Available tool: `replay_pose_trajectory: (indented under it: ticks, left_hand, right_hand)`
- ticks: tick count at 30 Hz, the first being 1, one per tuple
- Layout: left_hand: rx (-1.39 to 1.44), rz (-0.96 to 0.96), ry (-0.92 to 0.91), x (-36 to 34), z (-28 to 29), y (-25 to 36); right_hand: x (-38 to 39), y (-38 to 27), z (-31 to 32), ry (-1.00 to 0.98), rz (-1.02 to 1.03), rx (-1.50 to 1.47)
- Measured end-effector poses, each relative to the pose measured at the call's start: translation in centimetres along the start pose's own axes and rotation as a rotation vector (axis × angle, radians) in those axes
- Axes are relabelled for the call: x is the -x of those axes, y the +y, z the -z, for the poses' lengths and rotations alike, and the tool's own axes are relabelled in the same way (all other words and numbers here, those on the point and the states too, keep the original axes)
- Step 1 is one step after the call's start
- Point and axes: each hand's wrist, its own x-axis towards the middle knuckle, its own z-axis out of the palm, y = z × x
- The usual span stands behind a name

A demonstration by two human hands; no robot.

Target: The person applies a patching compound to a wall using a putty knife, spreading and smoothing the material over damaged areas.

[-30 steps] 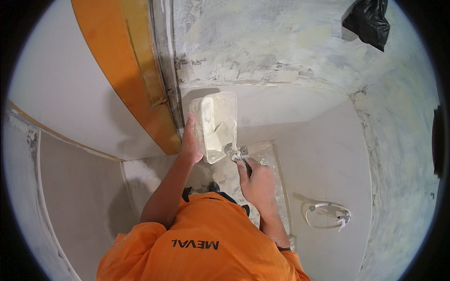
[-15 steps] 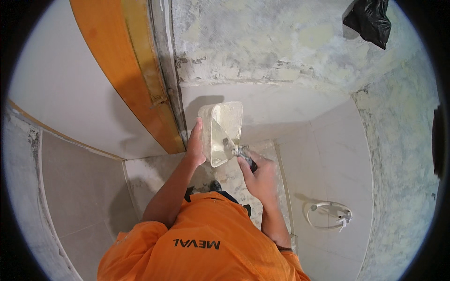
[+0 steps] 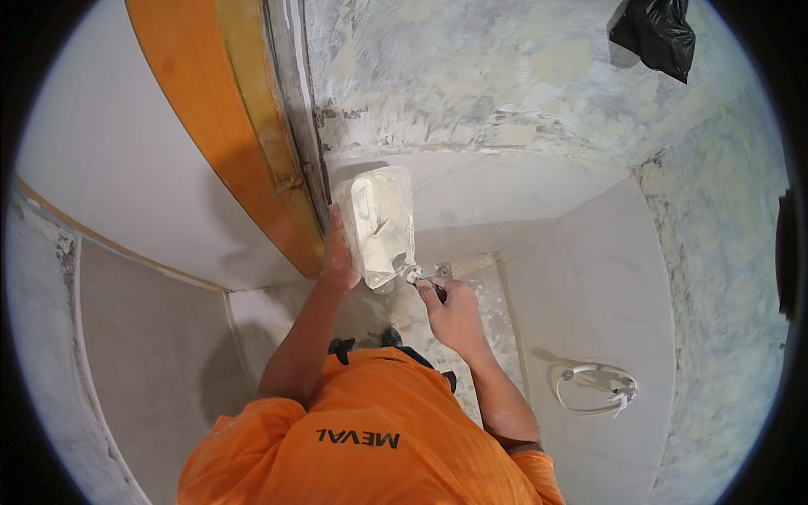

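My left hand (image 3: 338, 259) grips a whitish plastic tub (image 3: 352, 236) from its left side, with the tub tilted so that its inside shows. Pale putty (image 3: 383, 210) coats the inner walls and lies in the tub. My right hand (image 3: 455, 316) is closed round the dark handle of a putty knife (image 3: 416, 275), at the tub's near right corner. Its blade is partly hidden by the tub and hard to make out against the putty.
Ahead rises a wall with patchy skim coat (image 3: 454, 84) above pale tiles. An orange-brown door frame (image 3: 206, 126) stands on the left. A black plastic bag (image 3: 658, 38) is at the upper right. A looped white cable (image 3: 581, 411) sticks out of the right wall.
The tub has shifted slightly left and turned, showing more of its inside. The putty knife has moved from across the tub to its near right corner.
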Motion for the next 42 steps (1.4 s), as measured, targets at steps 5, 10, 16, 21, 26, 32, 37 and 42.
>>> replay_pose_trajectory:
  ticks: [5, 10, 16, 21, 26, 32, 37, 42]
  left_hand:
    - [-0.012, -0.084, 0.055, 0.2, 0.3, -0.3]
    - [-0.082, -0.122, 0.079, -0.5, 0.8, -0.8]
    - [0.025, -0.169, 0.031, -1.5, -2.3, 0.5]
    - [0.182, -0.015, -0.031, -0.2, -8.8, 3.4]
    - [0.119, -0.010, -0.292, -0.5, -15.0, 5.9]
    - [0.180, 0.150, -0.413, -0.5, -21.9, 10.8]
    - [0.237, 0.129, -0.586, -0.4, -25.8, 13.9]
    - [0.244, 0.065, -0.649, 0.8, -28.3, 16.3]
  right_hand:
    - [-0.3, 0.5, -0.4, -0.051, -0.092, -0.075]
    - [-1.0, 2.5, -0.5, -0.147, -0.239, -0.412]
    - [-1.9, 0.3, 2.9, -0.120, -0.153, -0.614]
    - [-1.2, -7.0, 10.5, -0.076, -0.031, -0.731]
    - [-2.8, -11.3, 18.2, 0.025, 0.309, -0.418]
    - [-0.8, -21.8, 24.3, 0.375, 0.959, 0.497]
    - [0.0, -27.5, 27.9, 0.428, 0.994, 0.950]
    - [-0.8, -33.1, 30.4, 0.433, 0.935, 1.123]
